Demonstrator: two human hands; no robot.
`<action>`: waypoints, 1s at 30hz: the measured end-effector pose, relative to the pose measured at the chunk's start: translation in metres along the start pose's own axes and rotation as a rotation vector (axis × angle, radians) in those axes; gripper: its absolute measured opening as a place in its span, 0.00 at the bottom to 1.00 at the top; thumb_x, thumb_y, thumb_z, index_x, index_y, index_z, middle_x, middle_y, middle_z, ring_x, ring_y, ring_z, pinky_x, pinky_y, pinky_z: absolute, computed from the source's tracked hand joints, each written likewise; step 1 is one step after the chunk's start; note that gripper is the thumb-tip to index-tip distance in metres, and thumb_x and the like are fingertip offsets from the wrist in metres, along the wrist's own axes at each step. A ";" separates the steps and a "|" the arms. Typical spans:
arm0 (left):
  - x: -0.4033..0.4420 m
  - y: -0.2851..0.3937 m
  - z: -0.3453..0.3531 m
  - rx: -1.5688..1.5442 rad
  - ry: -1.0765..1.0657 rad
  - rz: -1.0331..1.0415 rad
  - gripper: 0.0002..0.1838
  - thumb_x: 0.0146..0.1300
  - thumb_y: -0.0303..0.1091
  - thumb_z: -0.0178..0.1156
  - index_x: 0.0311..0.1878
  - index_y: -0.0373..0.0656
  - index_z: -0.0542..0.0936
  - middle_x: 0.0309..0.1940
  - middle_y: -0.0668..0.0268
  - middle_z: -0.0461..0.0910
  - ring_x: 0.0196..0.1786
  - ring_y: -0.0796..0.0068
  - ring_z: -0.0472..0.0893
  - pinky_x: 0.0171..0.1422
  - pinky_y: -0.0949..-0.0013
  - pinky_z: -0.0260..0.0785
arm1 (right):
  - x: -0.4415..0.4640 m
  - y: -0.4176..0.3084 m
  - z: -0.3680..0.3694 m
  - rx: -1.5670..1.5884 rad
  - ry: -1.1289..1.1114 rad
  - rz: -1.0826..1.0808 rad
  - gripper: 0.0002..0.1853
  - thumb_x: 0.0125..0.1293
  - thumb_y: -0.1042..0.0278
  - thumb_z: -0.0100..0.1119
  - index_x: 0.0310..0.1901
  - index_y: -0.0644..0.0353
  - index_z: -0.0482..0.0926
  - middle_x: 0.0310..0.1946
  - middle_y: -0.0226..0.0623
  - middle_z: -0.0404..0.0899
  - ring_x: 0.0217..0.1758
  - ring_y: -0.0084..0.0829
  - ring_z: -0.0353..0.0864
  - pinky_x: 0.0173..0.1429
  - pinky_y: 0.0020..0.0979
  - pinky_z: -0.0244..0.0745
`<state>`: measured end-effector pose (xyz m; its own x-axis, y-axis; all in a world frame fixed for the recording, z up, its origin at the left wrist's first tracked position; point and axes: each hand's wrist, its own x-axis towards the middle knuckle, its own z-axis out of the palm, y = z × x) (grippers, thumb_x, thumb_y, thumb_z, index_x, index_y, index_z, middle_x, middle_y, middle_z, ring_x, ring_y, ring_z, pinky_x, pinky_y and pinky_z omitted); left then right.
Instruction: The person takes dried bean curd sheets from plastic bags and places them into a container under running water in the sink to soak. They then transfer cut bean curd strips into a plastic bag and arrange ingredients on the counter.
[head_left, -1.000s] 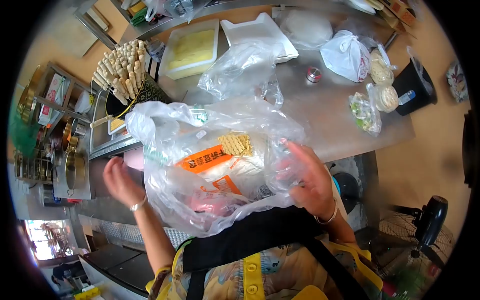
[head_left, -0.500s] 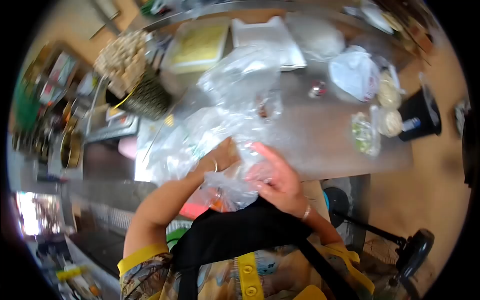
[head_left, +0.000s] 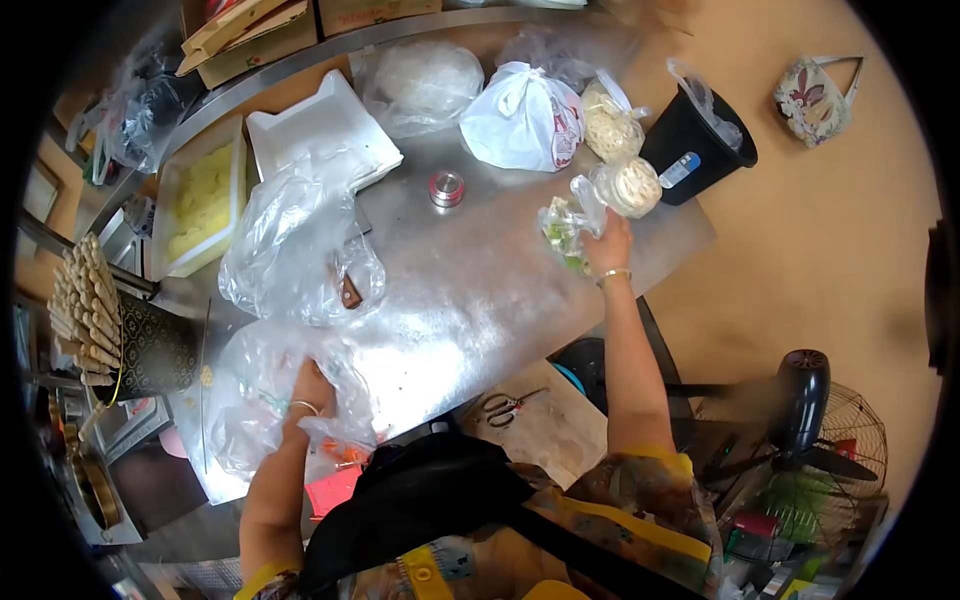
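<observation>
My right hand (head_left: 608,247) is closed on the top of a small clear bag of green and white vegetables (head_left: 564,234), at the right part of the steel table (head_left: 450,320). Just above it stands a jar-like container of pale food (head_left: 632,186). At the left, my left hand (head_left: 314,388) rests on a large crumpled clear plastic bag (head_left: 245,400); its fingers are partly hidden by the plastic. A red packet (head_left: 332,490) lies by the near edge. Another clear bag (head_left: 285,245) covers a brown handle (head_left: 350,292).
A patterned bucket of wooden-handled sticks (head_left: 160,345) stands left. Behind are a yellow-filled tray (head_left: 205,200), white trays (head_left: 320,130), a white bag (head_left: 520,120) and a red-silver tin (head_left: 446,188). A black bin (head_left: 690,150) stands right. Scissors (head_left: 508,407) and a fan (head_left: 800,420) are nearer.
The view has turned right. My right hand has left the large clear bag and reached out to the vegetable bag. The large bag, earlier spread open around orange-labelled packets, is now crumpled under my left hand.
</observation>
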<state>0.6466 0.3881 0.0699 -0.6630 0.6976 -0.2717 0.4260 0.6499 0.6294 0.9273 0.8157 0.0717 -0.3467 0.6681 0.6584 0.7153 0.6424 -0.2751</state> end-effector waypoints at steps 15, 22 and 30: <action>-0.073 0.100 -0.149 -0.097 -0.406 0.243 0.16 0.64 0.36 0.50 0.26 0.34 0.78 0.22 0.58 0.79 0.29 0.62 0.79 0.36 0.63 0.69 | -0.017 -0.112 -0.048 0.590 -0.619 0.121 0.13 0.54 0.72 0.64 0.42 0.60 0.78 0.23 0.29 0.73 0.25 0.20 0.70 0.32 0.23 0.67; -0.042 0.174 -0.084 -0.377 -0.032 0.852 0.13 0.60 0.34 0.60 0.47 0.40 0.77 0.39 0.59 0.78 0.34 0.69 0.79 0.38 0.69 0.73 | -0.067 -0.196 -0.060 0.905 -0.707 0.075 0.12 0.55 0.72 0.64 0.42 0.62 0.78 0.27 0.27 0.73 0.28 0.18 0.68 0.35 0.21 0.67; 0.010 0.162 -0.025 -0.050 0.038 0.814 0.08 0.53 0.33 0.64 0.34 0.40 0.79 0.24 0.57 0.77 0.26 0.60 0.78 0.32 0.64 0.69 | -0.059 -0.219 -0.097 1.008 -0.572 0.060 0.14 0.55 0.70 0.65 0.42 0.63 0.75 0.29 0.33 0.76 0.29 0.22 0.72 0.37 0.25 0.70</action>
<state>0.6938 0.4929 0.1880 -0.1789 0.9340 0.3093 0.7556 -0.0709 0.6511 0.8502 0.5993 0.1614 -0.7364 0.6143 0.2833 0.0213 0.4395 -0.8980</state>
